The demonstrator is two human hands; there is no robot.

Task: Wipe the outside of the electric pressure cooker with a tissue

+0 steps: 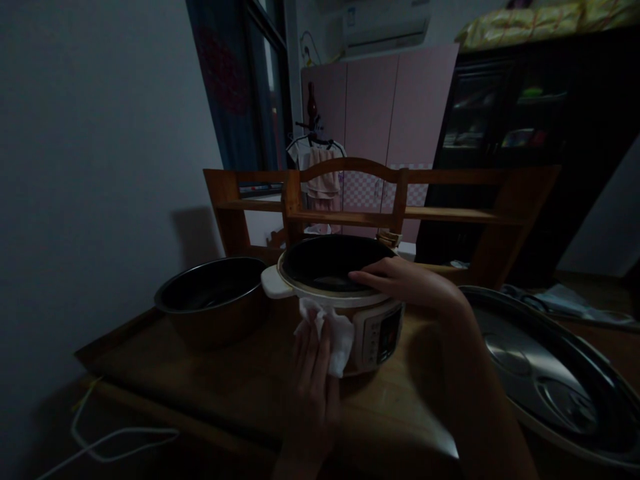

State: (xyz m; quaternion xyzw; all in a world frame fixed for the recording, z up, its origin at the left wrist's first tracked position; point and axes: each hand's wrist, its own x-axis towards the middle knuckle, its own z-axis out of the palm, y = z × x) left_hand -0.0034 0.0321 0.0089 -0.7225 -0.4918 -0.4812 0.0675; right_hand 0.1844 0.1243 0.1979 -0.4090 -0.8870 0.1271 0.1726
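Note:
A white electric cooker with side handles and a front control panel stands on the wooden table, its dark round opening facing up. My left hand presses a crumpled white cloth, perhaps a tissue, against the cooker's outer wall below the left handle. Across the right part of the rim lies my right hand, gripping it with fingers reaching over into the opening. To the left sits a separate dark-lined inner pot. A large round lid, shiny underside up, is on the right.
The wooden table has a low shelf rack along its back. A white cord hangs by the front left edge. A wall borders the left side. Farther back are a pink wardrobe and a dark cabinet.

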